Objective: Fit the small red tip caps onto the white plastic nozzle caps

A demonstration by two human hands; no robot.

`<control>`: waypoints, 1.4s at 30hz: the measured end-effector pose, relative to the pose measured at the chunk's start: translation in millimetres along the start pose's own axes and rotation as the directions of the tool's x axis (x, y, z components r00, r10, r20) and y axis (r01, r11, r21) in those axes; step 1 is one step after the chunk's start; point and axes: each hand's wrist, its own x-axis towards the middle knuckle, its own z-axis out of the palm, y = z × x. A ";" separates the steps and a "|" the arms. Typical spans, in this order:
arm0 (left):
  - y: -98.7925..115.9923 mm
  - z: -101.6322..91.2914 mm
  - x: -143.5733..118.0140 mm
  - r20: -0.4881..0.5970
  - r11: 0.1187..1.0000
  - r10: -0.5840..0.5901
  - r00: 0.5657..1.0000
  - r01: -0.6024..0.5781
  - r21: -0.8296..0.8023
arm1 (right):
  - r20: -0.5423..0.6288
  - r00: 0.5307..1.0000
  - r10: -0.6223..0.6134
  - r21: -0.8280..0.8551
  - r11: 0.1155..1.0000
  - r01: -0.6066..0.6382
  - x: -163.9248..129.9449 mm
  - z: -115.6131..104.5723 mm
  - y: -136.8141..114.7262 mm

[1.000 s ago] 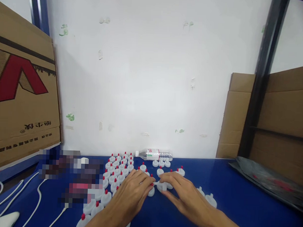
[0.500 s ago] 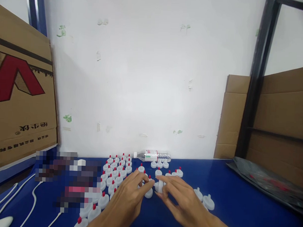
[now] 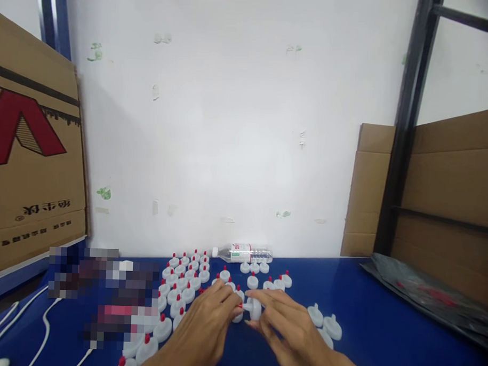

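Note:
Both hands meet over a blue table. My right hand pinches a white plastic cap held on its side. My left hand holds a small red tip against that cap's nozzle. Rows of white caps with red tips stand to the left and behind my hands. Two white caps without red tips lie to the right of my right hand.
A clear water bottle lies on its side against the white wall. Cardboard boxes stand at the left and right. A dark plastic bag lies at the right. White cables run along the left edge. A blurred patch covers items left of the caps.
My right hand lifted a white cap from the table and turned it on its side. My left hand brought a red tip to it. The camera view shifted slightly.

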 end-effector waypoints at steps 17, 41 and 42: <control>-18.7 -31.5 3.4 0.108 0.984 -0.178 0.978 0.177 0.017 | 0.191 0.970 0.153 -0.090 0.986 -0.138 11.1 -9.8 5.7; -74.5 -13.7 -13.1 0.100 0.944 -0.237 0.966 0.205 0.259 | 0.410 0.613 0.675 -0.145 0.712 -0.687 -47.1 -32.8 137.5; -73.0 -14.6 -12.9 0.107 0.943 -0.241 0.965 0.206 0.262 | 0.419 0.609 0.673 -0.134 0.710 -0.692 -47.1 -32.5 137.1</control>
